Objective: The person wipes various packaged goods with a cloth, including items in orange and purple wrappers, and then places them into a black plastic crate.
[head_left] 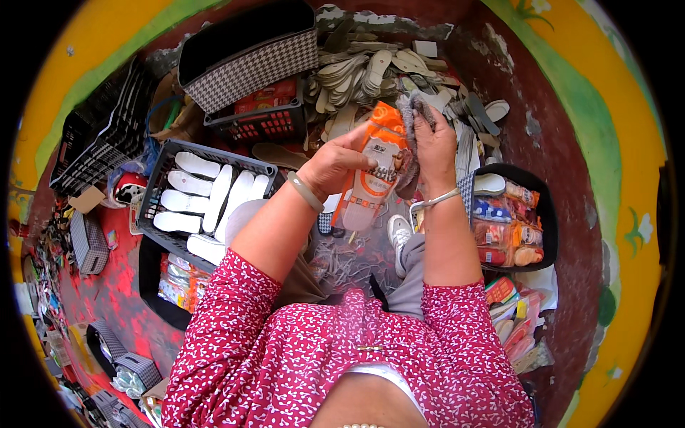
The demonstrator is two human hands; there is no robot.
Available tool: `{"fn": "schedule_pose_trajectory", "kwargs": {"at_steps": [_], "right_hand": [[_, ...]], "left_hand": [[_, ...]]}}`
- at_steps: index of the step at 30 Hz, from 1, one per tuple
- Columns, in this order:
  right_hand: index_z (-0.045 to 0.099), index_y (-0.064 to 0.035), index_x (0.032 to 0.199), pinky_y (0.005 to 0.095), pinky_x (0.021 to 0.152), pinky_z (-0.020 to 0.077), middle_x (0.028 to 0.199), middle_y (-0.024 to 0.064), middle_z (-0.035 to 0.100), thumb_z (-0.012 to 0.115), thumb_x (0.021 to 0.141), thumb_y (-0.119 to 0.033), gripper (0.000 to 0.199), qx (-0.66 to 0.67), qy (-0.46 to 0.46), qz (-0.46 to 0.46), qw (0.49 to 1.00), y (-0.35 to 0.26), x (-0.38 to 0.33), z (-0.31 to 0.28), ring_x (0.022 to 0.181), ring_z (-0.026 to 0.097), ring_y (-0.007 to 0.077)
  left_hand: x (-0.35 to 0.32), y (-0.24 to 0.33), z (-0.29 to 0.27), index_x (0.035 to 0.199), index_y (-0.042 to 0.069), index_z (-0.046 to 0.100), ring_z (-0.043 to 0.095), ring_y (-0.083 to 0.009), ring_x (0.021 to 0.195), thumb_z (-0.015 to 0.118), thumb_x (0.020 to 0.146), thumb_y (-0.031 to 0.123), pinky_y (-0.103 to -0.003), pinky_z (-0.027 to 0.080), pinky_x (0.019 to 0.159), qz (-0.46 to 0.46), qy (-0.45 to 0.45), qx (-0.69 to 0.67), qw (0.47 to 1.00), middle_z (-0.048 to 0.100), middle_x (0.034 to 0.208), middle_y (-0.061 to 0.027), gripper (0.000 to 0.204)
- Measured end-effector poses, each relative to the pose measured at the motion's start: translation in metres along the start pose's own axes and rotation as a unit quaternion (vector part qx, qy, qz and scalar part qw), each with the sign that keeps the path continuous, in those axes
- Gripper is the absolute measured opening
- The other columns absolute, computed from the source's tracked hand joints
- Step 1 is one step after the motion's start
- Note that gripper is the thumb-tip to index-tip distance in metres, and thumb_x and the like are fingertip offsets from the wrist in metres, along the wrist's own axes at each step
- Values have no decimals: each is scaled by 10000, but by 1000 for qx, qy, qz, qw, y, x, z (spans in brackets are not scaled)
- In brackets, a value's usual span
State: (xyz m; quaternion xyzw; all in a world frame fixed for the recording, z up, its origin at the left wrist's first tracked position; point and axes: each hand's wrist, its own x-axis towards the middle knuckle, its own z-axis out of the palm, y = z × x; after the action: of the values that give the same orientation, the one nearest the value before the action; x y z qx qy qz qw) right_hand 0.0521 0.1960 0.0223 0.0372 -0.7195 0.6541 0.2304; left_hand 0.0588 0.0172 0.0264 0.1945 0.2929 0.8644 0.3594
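Observation:
My left hand [334, 165] is closed on a flat plastic packet [385, 153] with an orange top and a clear lower part. Its thumb lies across the front, and pale insoles seem to show through the lower part. Beside the packet, my right hand [435, 146] pinches a crumpled, fuzzy grey cloth [409, 160]. The cloth hangs down along the packet's right edge and seems to touch it. Both hands are raised in front of me, above my knees. The fingertips of my left hand behind the packet are hidden.
White insoles fill a dark crate [153, 203] on the left. Piled insoles [353, 78] lie against the far wall. A black-rimmed basket [548, 221] of packets stands at right. Beyond the crate are a houndstooth box [257, 68] and stacked black crates [107, 135]. Scraps [346, 264] litter the floor.

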Motion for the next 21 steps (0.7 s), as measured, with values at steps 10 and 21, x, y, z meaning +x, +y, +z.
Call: {"fn": "schedule_pose_trajectory", "kwargs": {"at_steps": [10, 21], "right_hand": [[519, -44, 1172, 286, 870, 470, 1185, 70, 548, 530, 914, -175, 289, 119, 13, -71, 990, -30, -1, -12, 1019, 565, 173], [580, -51, 1128, 265, 834, 455, 1034, 87, 627, 577, 860, -93, 271, 30, -77, -39, 996, -15, -14, 13, 954, 586, 162]], "left_hand": [[5, 3, -7, 1322, -39, 305, 562, -288, 1075, 500, 709, -87, -400, 443, 943, 72, -14, -52, 996, 517, 1206, -199, 645], [-2, 0, -8, 1365, -5, 281, 572, -238, 1042, 455, 722, -106, -355, 452, 914, 37, -1, -42, 998, 528, 1196, -160, 674]]}}
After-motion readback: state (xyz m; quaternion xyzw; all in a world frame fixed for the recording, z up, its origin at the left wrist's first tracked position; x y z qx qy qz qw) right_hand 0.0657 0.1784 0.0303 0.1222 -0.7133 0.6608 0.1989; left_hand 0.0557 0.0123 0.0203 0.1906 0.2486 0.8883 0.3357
